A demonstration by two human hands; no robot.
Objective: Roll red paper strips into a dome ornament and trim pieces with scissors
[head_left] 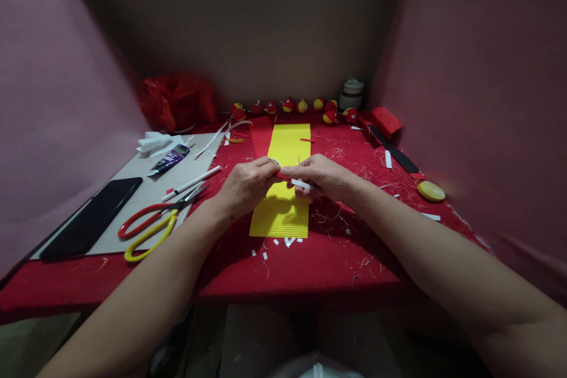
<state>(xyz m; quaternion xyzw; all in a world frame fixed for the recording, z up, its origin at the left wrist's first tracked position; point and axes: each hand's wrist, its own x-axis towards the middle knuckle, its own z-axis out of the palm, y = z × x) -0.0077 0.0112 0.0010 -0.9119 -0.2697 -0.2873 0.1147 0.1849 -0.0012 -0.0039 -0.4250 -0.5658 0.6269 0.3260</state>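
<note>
One left hand and one right hand are pinching a strip. Its white end is pointing right, lying nearly crosswise.

Counter covering: deep red; corrugated sheet: bright yellow with fine parallel ridge lines across it; scissors: one handle loop red, the other yellow, blades silver-grey; board: pale grey; flat slab on it: black; small round figures: red and yellow, several two-toned; plastic bag: translucent red; round disc: yellow; side walls: muted pink.
</note>
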